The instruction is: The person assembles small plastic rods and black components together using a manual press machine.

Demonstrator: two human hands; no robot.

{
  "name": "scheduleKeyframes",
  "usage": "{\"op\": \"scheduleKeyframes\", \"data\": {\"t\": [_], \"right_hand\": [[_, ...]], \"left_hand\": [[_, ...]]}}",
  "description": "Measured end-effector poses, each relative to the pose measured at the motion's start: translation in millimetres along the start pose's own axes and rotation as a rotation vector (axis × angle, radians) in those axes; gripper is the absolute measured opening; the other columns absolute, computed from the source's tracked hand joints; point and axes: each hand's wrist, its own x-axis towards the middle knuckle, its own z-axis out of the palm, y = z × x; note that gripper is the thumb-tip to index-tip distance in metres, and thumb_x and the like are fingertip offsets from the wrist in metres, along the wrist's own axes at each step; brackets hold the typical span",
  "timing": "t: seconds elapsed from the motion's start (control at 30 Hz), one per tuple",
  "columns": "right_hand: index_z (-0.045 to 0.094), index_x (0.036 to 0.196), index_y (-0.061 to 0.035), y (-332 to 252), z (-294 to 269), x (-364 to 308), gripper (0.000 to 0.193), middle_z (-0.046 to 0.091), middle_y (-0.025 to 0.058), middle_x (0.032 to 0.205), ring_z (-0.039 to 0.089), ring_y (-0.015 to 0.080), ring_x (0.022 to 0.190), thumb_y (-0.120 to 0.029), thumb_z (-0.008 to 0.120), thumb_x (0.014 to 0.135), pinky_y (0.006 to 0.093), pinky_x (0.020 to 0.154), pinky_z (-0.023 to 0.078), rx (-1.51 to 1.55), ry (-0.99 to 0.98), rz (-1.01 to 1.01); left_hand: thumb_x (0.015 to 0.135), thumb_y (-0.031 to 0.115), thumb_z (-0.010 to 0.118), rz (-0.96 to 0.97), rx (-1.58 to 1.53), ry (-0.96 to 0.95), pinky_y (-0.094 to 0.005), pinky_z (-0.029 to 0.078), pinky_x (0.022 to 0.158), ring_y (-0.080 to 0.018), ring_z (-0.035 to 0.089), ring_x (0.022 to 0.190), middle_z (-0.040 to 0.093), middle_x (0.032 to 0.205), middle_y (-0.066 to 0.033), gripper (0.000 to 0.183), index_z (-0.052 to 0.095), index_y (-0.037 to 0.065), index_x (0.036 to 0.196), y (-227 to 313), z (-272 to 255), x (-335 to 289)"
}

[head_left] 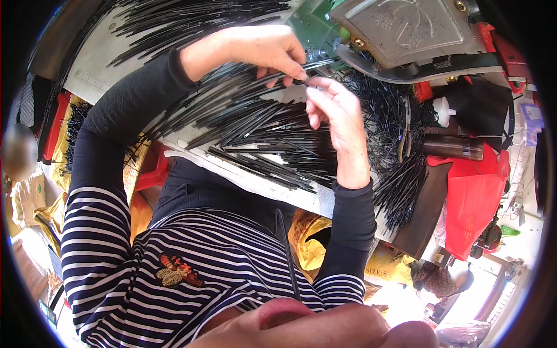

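The left hand (270,49) reaches over the table (87,75) with its thumb and first finger pinched together on a small black bit (299,82). The right hand (339,113) comes up from below, and its fingertips are right beside that bit. (It is so tiny that I can't tell if the right fingers grip it too.) The right thumb and pointer are bent close to each other. So the black bit is between the two hands, above the table.

Under the hands lies a big spread of thin black sticks (284,124), many of them side by side. Next to the right hand, on its right, is a messy heap of black sticks (397,145). A gray metal machine (406,32) stands at the far side, past the right hand. Off to the right are a dark bottle (454,147) and a bright red bag (473,200).
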Motion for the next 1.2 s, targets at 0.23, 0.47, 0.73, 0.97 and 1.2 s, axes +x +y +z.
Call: {"op": "scheduleKeyframes", "data": {"t": [0.23, 0.47, 0.73, 0.97, 1.2], "right_hand": [[0.052, 0.113, 0.0013, 7, -24, 9, 0.028, 0.065, 0.015, 0.086, 0.066, 0.0176, 0.07, -0.012, 0.054, 0.089, 0.0253, 0.059, 0.056, 0.336, -0.117, -0.035], [0.054, 0.111, 0.002, 9, -25, 9, 0.027, 0.065, 0.0155, 0.083, 0.066, 0.0177, 0.066, -0.014, 0.055, 0.09, 0.0261, 0.058, 0.056, 0.447, -0.074, -0.109], [0.053, 0.108, 0.0025, 8, -30, 12, 0.025, 0.064, 0.016, 0.086, 0.065, 0.0185, 0.068, -0.014, 0.054, 0.09, 0.0269, 0.061, 0.055, 0.434, 0.231, -0.248], [0.053, 0.108, 0.001, 8, -26, 15, 0.023, 0.063, 0.0163, 0.09, 0.064, 0.0191, 0.073, -0.015, 0.053, 0.091, 0.0276, 0.065, 0.055, 0.422, 0.28, -0.306], [0.052, 0.108, 0.0017, 8, -27, 15, 0.025, 0.063, 0.0158, 0.089, 0.064, 0.019, 0.073, -0.016, 0.054, 0.091, 0.0275, 0.065, 0.054, 0.421, 0.274, -0.319]], "left_hand": [[0.086, 0.027, 0.061, -0.056, -0.03, -0.018, -0.0179, 0.04, 0.04, -0.0065, 0.055, 0.046, 0.059, 0.059, -0.002, 0.03, 0.064, -0.001, 0.075, 3, 0, 0], [0.085, 0.03, 0.062, -0.057, -0.169, -0.046, -0.0183, 0.033, 0.037, -0.0057, 0.045, 0.038, 0.054, 0.053, -0.0021, 0.034, 0.066, -0.004, 0.083, 1, 3, 0], [0.087, 0.029, 0.059, -0.007, -0.147, 0.183, -0.0202, 0.037, 0.042, -0.0069, 0.048, 0.044, 0.06, 0.06, -0.0029, 0.032, 0.067, -0.001, 0.08, 6, -29, -9], [0.085, 0.022, 0.062, 0.005, -0.3, 0.289, -0.0215, 0.034, 0.042, -0.0061, 0.044, 0.044, 0.052, 0.055, 0.0004, 0.023, 0.065, 0.0, 0.077, -8, -21, 2], [0.084, 0.022, 0.062, -0.009, -0.307, 0.33, -0.0216, 0.033, 0.041, -0.0063, 0.042, 0.043, 0.051, 0.055, 0.0012, 0.023, 0.064, 0.001, 0.075, -3, -19, 3]]}}
